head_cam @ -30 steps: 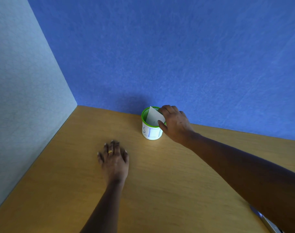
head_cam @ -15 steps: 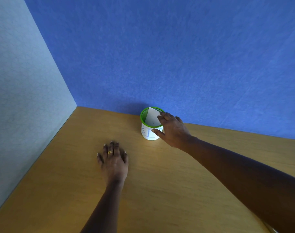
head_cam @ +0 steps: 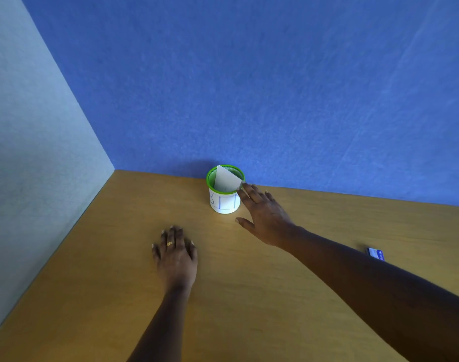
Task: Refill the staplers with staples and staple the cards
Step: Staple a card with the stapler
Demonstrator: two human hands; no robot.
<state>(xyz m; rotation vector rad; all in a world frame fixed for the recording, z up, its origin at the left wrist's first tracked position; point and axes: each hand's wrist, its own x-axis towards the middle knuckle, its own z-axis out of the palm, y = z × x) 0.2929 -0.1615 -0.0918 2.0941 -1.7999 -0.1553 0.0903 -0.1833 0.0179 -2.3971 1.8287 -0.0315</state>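
A green mesh pen cup [head_cam: 224,202] with a white paper band stands at the bench's [head_cam: 249,296] back edge, against the blue felt partition [head_cam: 249,87]. A white card [head_cam: 226,180] leans inside it, one corner above the rim. Bare wood-grain runs left to the grey side panel [head_cam: 27,152]. The right hand [head_cam: 265,218] has drawn back off the cup's top. Its fingers [head_cam: 249,193] are now straight and spread, with the tips at the card's right corner, holding nothing. The left hand [head_cam: 176,253] lies flat, fingers straight. A small blue-and-white box [head_cam: 376,254] lies toward the right edge.

Even soft light, wide-angle edge distortion
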